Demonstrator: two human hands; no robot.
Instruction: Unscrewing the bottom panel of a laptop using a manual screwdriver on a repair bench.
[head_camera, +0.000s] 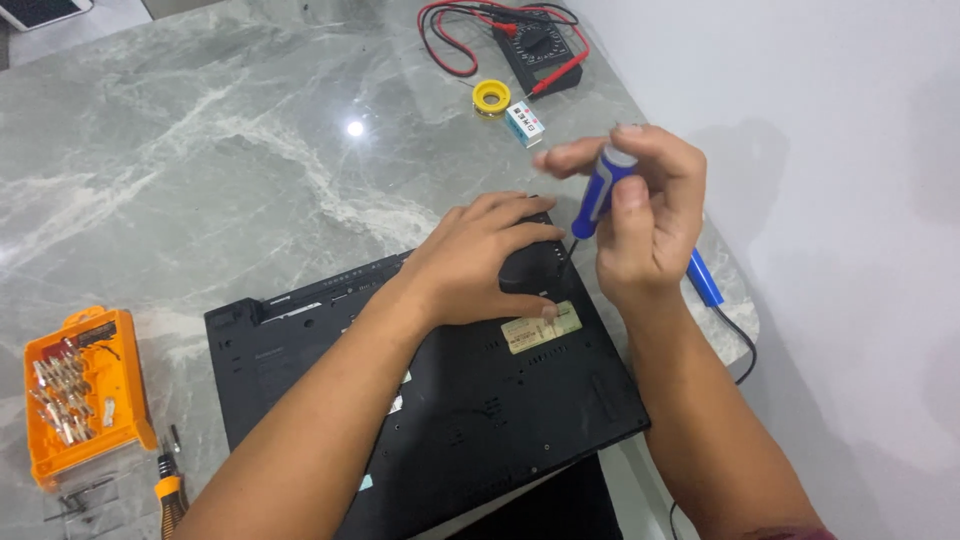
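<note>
Black laptop (470, 400), underside up, lies at the desk's (200, 180) near right edge. Left hand (485, 255) rests flat, fingers spread, on its far right corner. Right hand (645, 215) grips a blue screwdriver (600, 190) upright over that corner. Orange bit case (85, 390) at near left edge; multimeter (535, 45), yellow reel (491, 96) at far right. Broad bare marble remains left and centre.

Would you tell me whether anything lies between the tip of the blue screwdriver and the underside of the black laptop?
Nothing visible does. The right hand holds the blue screwdriver upright, its tip at the laptop base. The left hand lies flat beside it, not under the tip.
</note>
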